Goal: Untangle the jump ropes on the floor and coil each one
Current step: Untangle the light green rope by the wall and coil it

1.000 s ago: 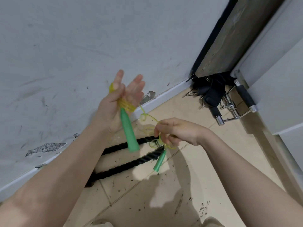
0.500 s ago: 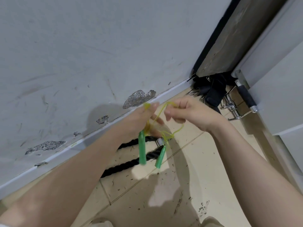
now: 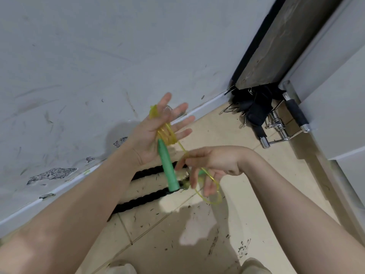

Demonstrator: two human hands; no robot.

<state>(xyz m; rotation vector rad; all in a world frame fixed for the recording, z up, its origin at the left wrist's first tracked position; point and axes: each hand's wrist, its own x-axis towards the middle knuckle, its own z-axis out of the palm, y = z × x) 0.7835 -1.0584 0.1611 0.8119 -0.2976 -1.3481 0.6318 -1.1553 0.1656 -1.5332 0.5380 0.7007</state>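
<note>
My left hand (image 3: 145, 136) is raised in front of the wall, palm toward me and fingers spread straight. A thin yellow jump rope (image 3: 167, 135) is wound in several loops across its palm. One green handle (image 3: 167, 169) hangs down from those loops. Lower right, my right hand (image 3: 217, 161) pinches the yellow cord between thumb and forefinger. A loose loop (image 3: 209, 198) dangles under its fingers. A bit of the second green handle (image 3: 201, 172) shows behind the right fingers.
A thick black rope (image 3: 142, 203) lies in two runs on the tiled floor (image 3: 197, 244) by the grey wall (image 3: 98, 56). Black straps (image 3: 256, 107) and chrome cable handles (image 3: 280, 133) are piled in the corner. My shoes (image 3: 122, 267) are at the bottom edge.
My left hand rose and opened its fingers with the coils on its palm. My right hand dropped from beside it, drawing the cord down and right.
</note>
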